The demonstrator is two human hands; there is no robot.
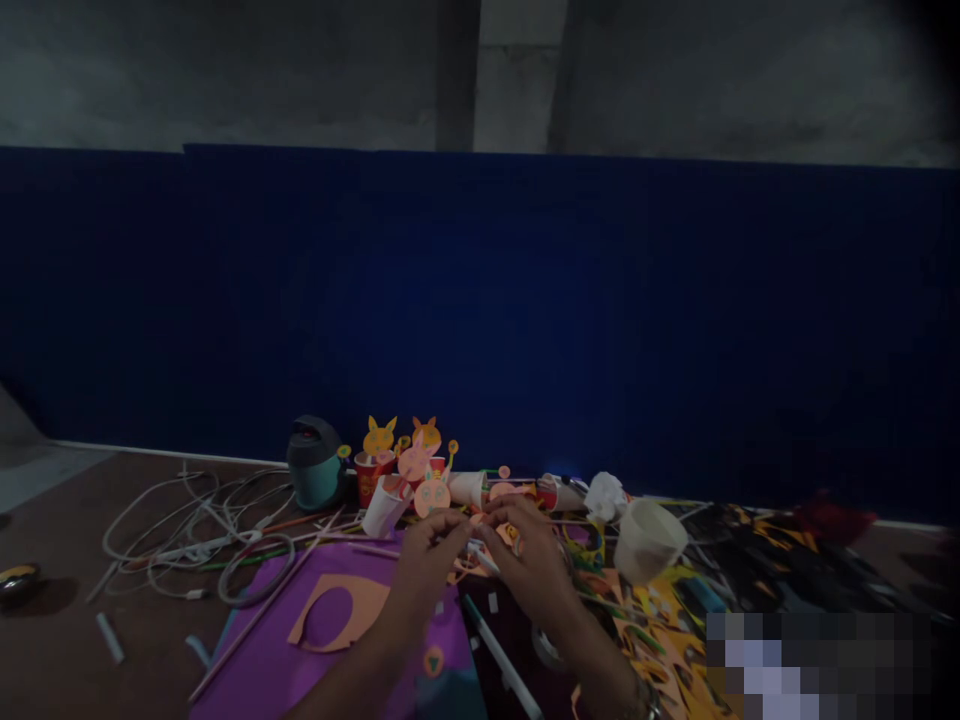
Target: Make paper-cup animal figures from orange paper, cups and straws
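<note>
My left hand (pixel 429 553) and my right hand (pixel 529 548) meet over the middle of the work surface, fingertips pinched close together. Something small and pale lies between them, mostly covered by the fingers; I cannot make out what it is. Just behind the hands, a pink paper animal face (pixel 433 494) with ears stands among other paper faces. A white paper cup (pixel 385 508) leans to the left of them. Under my left forearm lies a sheet of purple paper (pixel 262 655), with a peach paper piece (pixel 360 608) on it that has a round hole cut out.
White cables (pixel 187 530) coil at the left beside a teal and dark-grey container (pixel 315 468). At the right stand a white tub (pixel 651 540) and crumpled white paper (pixel 604 497). Orange and yellow paper scraps (pixel 660 640) spread near it. A blue panel (pixel 480 300) rises behind.
</note>
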